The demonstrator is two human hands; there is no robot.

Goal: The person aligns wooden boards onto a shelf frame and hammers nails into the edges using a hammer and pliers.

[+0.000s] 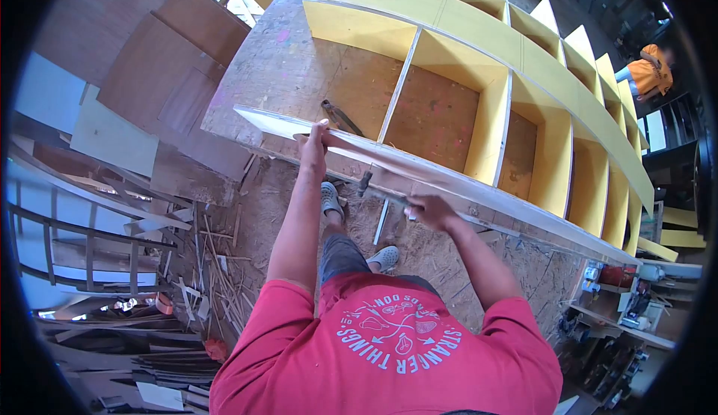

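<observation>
My right hand (432,211) is closed round the handle of a hammer (365,181), whose head points left beside the near long board. Toward the left end of that board, my left hand (314,145) grips its edge, thumb on top; some fingers are hidden behind it. The long board (441,175) forms the near side of a large yellow wooden frame (486,47) with several open compartments. Just beyond my left hand, a dark pincer-like tool (342,118) lies on the worktable (258,63) inside the frame's first compartment.
Wood scraps (217,265) litter the floor to my left, beside leaning plywood sheets (112,123) and a dark slatted frame (90,258). A shelf of tools (632,295) stands at the right. Farther back is a person in an orange shirt (649,71).
</observation>
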